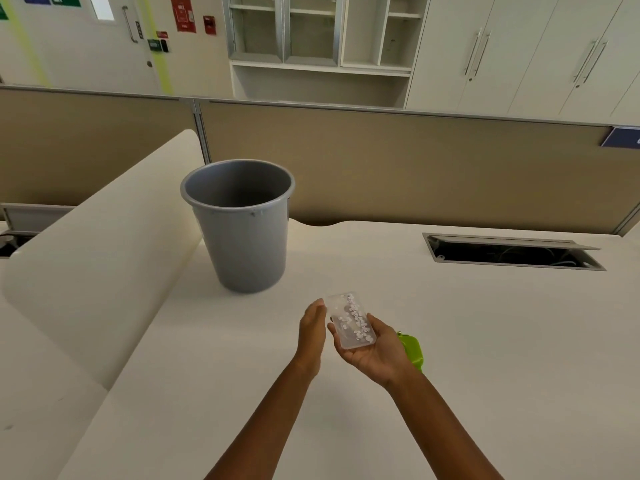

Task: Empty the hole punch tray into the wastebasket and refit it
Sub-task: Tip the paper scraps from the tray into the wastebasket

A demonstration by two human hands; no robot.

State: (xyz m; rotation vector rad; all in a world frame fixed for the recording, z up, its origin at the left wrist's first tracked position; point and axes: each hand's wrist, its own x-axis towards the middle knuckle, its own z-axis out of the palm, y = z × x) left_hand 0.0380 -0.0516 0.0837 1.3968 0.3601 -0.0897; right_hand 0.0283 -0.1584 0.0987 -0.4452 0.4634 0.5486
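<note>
The clear plastic tray [352, 322] lies open side up in my right hand [375, 348], white paper dots scattered along its floor. Its long axis runs away from me, tilted slightly left, the far end pointing roughly toward the wastebasket [239, 223]. My right hand is palm up, fingers curled under and around the tray's near end and right side, cradling it rather than pinching. My left hand [311, 327] stands on edge just beside the tray's left side, fingers straight and together, gripping nothing; I cannot tell whether it touches the tray. Behind my right hand, partly hidden, sits the green hole punch [414, 349] on the desk [485, 341]. The grey wastebasket stands upright on the desk toward its far left, ahead and left of the tray, well apart from it, its mouth open and higher than my hands. I judge the tray must travel forward, left and up over that rim before tipping; the right hand carries it, the left is nearer the basket.
</note>
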